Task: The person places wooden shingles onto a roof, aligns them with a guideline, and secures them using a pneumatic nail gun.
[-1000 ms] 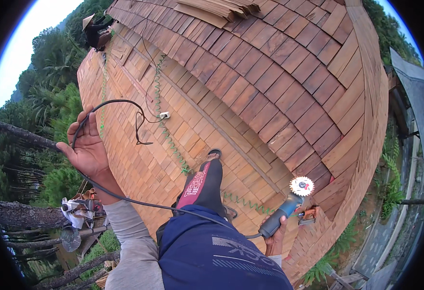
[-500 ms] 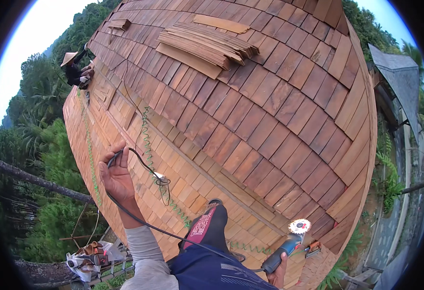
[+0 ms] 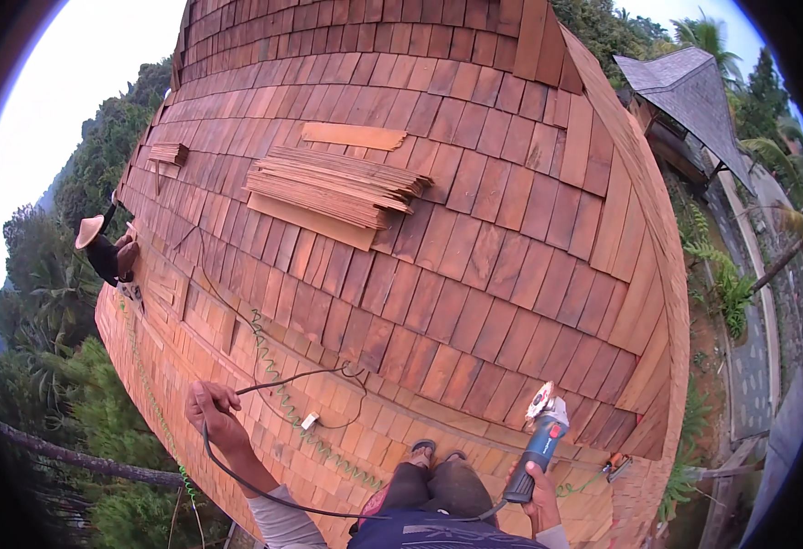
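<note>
My left hand (image 3: 216,414), raised over the lower roof, is closed on a black power cable (image 3: 284,502). One length of the cable sags from it toward my waist; another stretches right across the shingles, near a small white plug or connector (image 3: 310,420). Low on the right, my right hand (image 3: 540,501) grips a blue and black angle grinder (image 3: 538,450) by its body. The grinder points up and away from me, its toothed disc (image 3: 540,401) tilted and clear of the roof. Whether the disc is turning, I cannot tell.
I stand on a sloping wooden shingle roof (image 3: 474,316). A stack of loose shingles (image 3: 328,188) lies upslope, a smaller bundle (image 3: 168,154) farther left. A coiled green hose (image 3: 269,357) crosses the lower shingles. A co-worker in a conical hat (image 3: 104,247) crouches at the far-left edge.
My left hand's fingers have closed round the cable. The grinder has risen and its disc has tilted nearly edge-on. My view has shifted, and both my feet now show.
</note>
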Motion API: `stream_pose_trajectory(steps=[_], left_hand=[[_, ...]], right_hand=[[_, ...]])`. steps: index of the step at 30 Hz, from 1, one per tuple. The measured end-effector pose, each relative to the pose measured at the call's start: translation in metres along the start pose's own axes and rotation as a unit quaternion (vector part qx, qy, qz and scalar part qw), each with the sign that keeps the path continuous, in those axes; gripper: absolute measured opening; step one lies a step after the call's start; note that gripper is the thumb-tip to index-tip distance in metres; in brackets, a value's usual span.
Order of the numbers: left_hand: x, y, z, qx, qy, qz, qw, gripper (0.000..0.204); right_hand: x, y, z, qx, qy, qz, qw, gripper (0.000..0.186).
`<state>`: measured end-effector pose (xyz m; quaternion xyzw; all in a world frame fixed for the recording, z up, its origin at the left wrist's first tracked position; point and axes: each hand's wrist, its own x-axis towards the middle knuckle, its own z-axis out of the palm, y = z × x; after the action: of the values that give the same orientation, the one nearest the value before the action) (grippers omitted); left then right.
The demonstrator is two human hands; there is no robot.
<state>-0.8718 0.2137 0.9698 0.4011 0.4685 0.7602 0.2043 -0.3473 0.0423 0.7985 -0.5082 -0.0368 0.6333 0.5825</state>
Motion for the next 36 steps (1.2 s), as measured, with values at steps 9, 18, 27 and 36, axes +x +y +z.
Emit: stream_pose_trajectory(steps=[9,18,27,36], left_hand=[[-0.05,0.071,-0.051,0.409,-0.001,0.042,0.912,0.041],[-0.08,0.107,-0.06,0.458,0.055,0.059,0.885,0.032],[-0.052,0.1,-0.124,0.476,0.125,0.024,0.87,0.034],[0.082,-0.028,-0.088,0.157,-0.37,-0.332,0.853,0.026]], right_hand=[[0.063,0.011,-0.028,-0.112,-0.008,0.075,0.991,0.041],[0.09,0.002,0.019,-0.289,-0.059,0.085,0.952,0.028],[0.146,-0.06,0.172,-0.516,-0.138,-0.087,0.841,0.042],[0.265,-0.132,0.45,-0.745,-0.055,-0.515,0.422,0.072]])
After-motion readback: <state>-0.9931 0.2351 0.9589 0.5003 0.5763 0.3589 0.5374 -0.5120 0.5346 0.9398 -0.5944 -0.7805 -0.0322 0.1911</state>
